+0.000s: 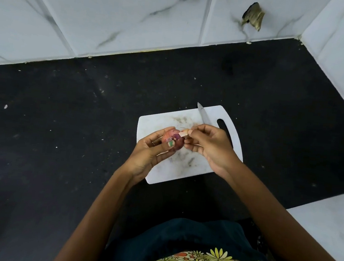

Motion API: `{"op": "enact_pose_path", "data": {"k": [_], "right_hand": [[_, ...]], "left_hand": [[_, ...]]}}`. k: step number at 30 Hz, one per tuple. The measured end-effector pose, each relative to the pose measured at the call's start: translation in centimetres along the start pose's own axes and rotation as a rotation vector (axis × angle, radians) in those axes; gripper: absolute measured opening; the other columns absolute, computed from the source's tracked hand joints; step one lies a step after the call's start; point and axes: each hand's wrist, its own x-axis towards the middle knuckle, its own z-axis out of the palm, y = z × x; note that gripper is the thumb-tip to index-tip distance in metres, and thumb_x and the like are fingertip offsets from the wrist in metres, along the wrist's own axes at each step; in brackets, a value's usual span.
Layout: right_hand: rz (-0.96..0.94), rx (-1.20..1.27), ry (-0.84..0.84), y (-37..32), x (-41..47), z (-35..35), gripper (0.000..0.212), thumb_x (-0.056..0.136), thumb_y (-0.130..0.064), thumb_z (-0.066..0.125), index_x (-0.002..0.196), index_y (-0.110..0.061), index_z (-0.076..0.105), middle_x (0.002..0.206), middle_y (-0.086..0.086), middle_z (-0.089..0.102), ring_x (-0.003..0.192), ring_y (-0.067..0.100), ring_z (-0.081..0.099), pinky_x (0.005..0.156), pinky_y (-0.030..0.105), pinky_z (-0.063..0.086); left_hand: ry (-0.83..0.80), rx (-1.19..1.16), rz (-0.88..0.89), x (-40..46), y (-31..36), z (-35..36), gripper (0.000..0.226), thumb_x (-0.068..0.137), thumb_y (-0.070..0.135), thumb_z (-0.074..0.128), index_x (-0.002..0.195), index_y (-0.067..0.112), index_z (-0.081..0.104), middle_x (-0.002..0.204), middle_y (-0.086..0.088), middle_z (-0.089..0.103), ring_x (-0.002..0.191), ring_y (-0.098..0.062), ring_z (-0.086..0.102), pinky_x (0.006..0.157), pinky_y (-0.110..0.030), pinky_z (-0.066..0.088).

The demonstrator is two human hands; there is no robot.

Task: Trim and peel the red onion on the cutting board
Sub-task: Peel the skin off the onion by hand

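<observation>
Two hands meet above the white cutting board [186, 169]: the left hand [151, 151] cups the red onion [171, 138] in curled fingers, thumb across its front, while the right hand [209, 145] pinches a pale strip of skin [183, 133] at the onion's upper right side. The strip runs from the onion toward the right fingertips, so the pull likely goes rightward, away from the left palm. A knife [203, 115] lies on the board just behind the right hand, clear of that path.
</observation>
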Motion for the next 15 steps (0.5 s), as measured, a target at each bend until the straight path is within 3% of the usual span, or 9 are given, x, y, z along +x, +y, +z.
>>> {"op": "enact_pose_path", "data": {"k": [5,15], "right_hand": [[0.237,0.341,-0.036,0.02,-0.23,0.02,0.008,0.09,0.002,0.054,0.086,0.0,0.06,0.075,0.014,0.064,0.064,0.017,0.064,0.063,0.026,0.059],[0.42,0.645,-0.035,0.4,-0.02,-0.04,0.009,0.093,-0.002,0.05,0.096,0.0,0.058,0.066,0.013,0.068,0.06,0.017,0.067,0.06,0.03,0.061]], "left_hand": [[-0.032,0.001,-0.012,-0.11,-0.05,-0.32,0.051,0.072,0.008,0.067,0.122,0.011,0.061,0.116,-0.01,0.067,0.099,-0.021,0.068,0.089,-0.029,0.055],[-0.057,-0.08,-0.047,-0.04,-0.21,-0.53,0.047,0.074,0.009,0.063,0.121,0.01,0.061,0.109,-0.008,0.071,0.093,-0.018,0.07,0.088,-0.029,0.055]]}}
